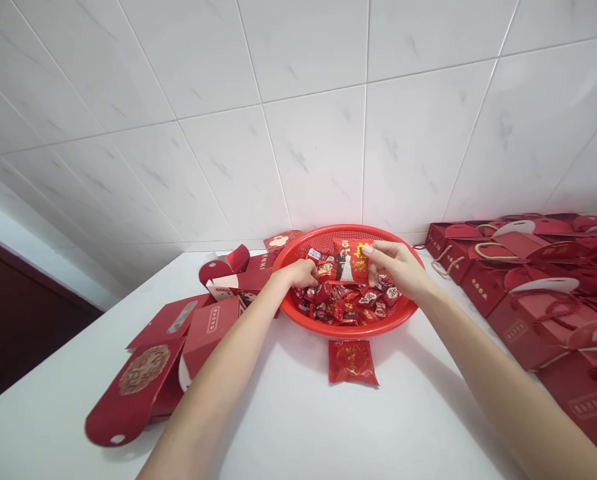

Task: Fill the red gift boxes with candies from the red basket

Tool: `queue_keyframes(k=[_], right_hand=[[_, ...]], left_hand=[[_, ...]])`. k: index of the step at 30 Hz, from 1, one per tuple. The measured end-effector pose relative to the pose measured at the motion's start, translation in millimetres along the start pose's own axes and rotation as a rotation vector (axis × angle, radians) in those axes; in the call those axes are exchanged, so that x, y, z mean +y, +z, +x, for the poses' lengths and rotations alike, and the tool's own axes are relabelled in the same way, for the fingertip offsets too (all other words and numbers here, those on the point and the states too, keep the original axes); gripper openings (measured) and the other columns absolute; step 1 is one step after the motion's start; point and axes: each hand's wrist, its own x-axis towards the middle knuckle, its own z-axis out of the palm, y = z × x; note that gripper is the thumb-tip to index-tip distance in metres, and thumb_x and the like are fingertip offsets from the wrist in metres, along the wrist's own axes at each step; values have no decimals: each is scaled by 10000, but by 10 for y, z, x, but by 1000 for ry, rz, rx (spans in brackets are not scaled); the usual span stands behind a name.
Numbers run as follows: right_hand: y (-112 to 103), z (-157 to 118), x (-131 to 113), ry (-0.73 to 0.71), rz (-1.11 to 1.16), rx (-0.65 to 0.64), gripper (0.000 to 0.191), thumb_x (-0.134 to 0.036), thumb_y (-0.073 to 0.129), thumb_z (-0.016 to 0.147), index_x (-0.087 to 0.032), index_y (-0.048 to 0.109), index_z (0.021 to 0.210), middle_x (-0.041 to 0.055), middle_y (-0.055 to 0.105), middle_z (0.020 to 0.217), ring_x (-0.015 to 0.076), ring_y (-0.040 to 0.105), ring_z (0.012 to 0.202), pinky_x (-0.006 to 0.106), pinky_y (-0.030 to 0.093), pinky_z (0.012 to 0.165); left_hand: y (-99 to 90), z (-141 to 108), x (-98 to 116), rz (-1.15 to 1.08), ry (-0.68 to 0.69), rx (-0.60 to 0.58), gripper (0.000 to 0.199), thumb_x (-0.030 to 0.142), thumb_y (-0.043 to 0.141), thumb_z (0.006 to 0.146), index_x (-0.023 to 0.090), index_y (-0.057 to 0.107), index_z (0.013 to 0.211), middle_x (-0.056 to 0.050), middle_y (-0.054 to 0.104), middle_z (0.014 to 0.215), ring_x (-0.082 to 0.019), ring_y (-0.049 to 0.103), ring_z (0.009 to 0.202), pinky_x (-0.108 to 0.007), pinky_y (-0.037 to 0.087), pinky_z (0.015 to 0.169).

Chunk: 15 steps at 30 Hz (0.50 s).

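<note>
A red plastic basket [348,329] holds many small wrapped candies [348,303]. Over its right part, my right hand [391,265] pinches a red packet [351,261] printed with a couple in wedding clothes. My left hand [303,272] reaches over the basket's left side with its fingers curled down at the candies; what they hold, if anything, is hidden. Another red packet [352,363] with gold print lies on the white table just in front of the basket.
Open red boxes [143,380] lie at the left of the white table [298,427]. Rows of closed red gift boxes [518,333] with rope handles stand along the right. A tiled wall [313,153] rises behind the basket.
</note>
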Motion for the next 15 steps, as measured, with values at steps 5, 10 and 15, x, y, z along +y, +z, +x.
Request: queue_keyframes(k=[5, 10, 15], right_hand=[[2, -2, 12, 0, 13, 8, 420, -601, 696, 781, -223, 546, 676, -46, 545, 465, 134, 549, 458, 278, 449, 563], [-16, 41, 40, 26, 83, 154, 415, -601, 738, 739, -218, 582, 702, -23, 563, 498, 129, 549, 440, 261, 421, 475], [-46, 93, 64, 72, 171, 328, 453, -591, 785, 678, -184, 589, 706, 5, 620, 641, 98, 539, 432, 245, 434, 426]], left_hand=[[4, 28, -38, -110, 43, 77, 134, 62, 649, 666, 170, 691, 600, -3, 688, 609, -157, 623, 577, -222, 447, 542], [-3, 78, -67, -290, 137, 259, 161, 154, 612, 792, 158, 768, 828, -44, 775, 885, -180, 699, 824, -237, 522, 749], [1, 158, -118, -429, 200, 394, 216, 175, 630, 801, 153, 764, 968, -74, 769, 1046, -205, 705, 954, -290, 532, 864]])
